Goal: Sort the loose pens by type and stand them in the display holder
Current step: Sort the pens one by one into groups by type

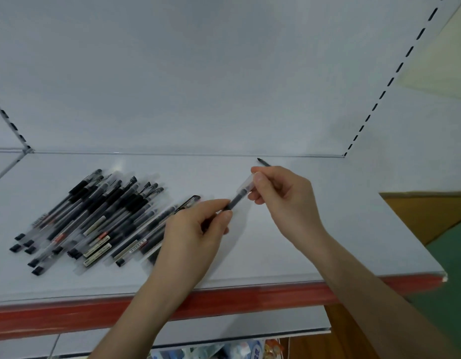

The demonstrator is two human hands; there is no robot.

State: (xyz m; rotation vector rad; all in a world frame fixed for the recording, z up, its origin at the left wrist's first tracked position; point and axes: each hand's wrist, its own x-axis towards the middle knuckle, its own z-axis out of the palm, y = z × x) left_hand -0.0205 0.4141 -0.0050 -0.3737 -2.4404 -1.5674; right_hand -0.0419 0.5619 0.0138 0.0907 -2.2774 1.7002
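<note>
One pen (238, 196) is pinched above the shelf's (327, 229) middle, its dark end by the left hand (195, 229) and its clear cap (246, 186) by the right hand (283, 195), the pile (94, 218) lying near the left edge; were the hands pulled apart, the cap could be dropped.

Pile of pens (94, 218) on the shelf (340, 242). Right of the pile, touching its edge: left hand (195, 229); farther right, single pen (239, 195), then right hand (283, 200).
</note>
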